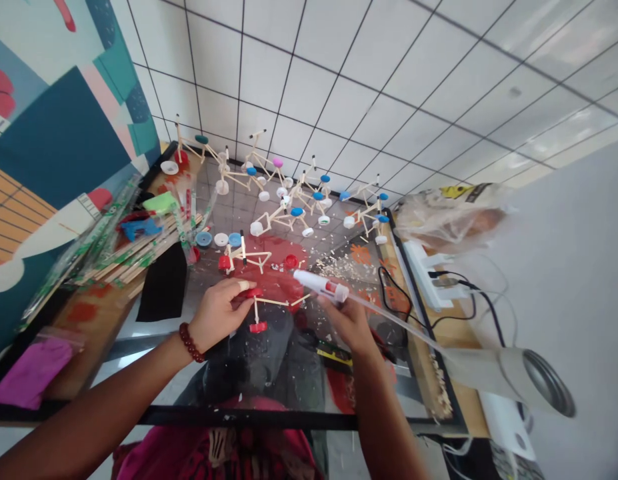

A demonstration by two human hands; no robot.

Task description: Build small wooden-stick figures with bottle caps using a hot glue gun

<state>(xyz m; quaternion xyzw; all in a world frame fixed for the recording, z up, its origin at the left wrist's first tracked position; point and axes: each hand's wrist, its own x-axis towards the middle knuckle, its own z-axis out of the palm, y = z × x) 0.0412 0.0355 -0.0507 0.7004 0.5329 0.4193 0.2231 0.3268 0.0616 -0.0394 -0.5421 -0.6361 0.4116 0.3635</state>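
Near the center of the frame, a person's left hand (223, 308) pinched a red cap (253, 293) between thumb and fingers. The cap belonged to a thin wooden-stick frame (273, 302), which had a second red cap (258, 327) at its lower end. Right of center, the right hand (347, 321) was wrapped around a white handheld tool (315, 283), its tip pointing up and left, above the dark tabletop (269, 373). Capped stick models (297, 212) stood across the upper middle; loose wooden sticks (131, 259) lay at middle left, pale shavings (349, 265) right of center.
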